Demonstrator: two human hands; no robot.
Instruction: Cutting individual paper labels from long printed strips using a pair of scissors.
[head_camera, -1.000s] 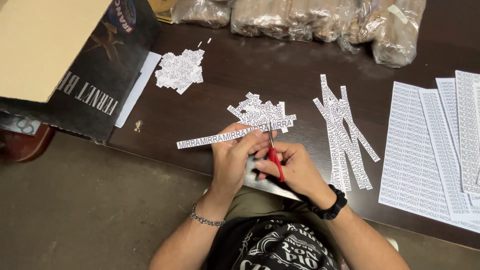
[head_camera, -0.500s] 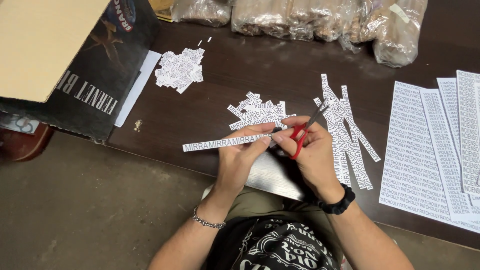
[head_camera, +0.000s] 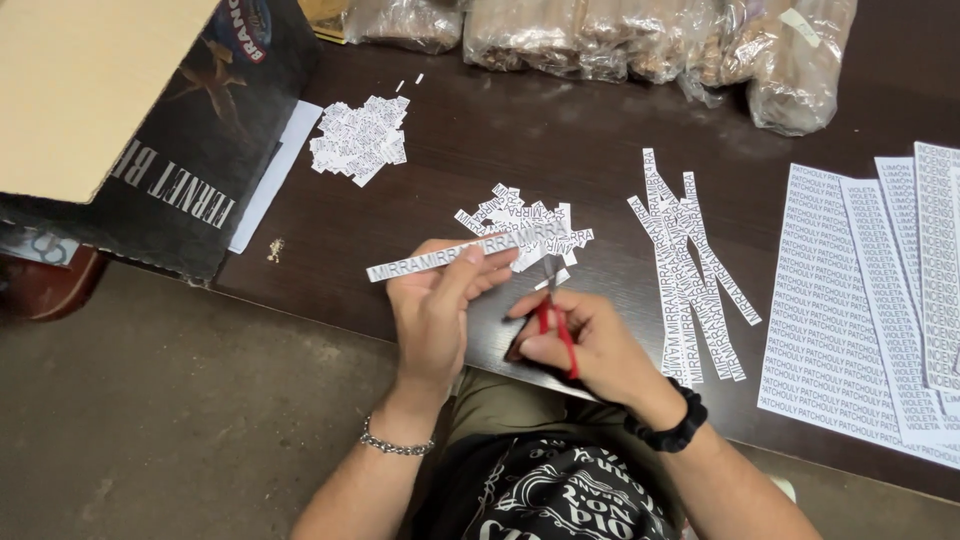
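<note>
Fingers (head_camera: 470, 268) of the left hand (head_camera: 432, 310) pinch a long white printed paper strip (head_camera: 440, 258) held level just above the dark brown wooden tabletop (head_camera: 560, 130), while the right hand (head_camera: 585, 345) wraps its fingers through the red handles of small scissors (head_camera: 553, 310), blades pointing up at the strip's right end. Just beyond lies a small heap of cut white paper labels (head_camera: 525, 222), with long printed strips (head_camera: 685, 260) to its right. Farther off sit another label heap (head_camera: 360, 138), printed white sheets (head_camera: 860, 300), clear plastic bags (head_camera: 640, 40) and a dark cardboard box (head_camera: 180, 150).
</note>
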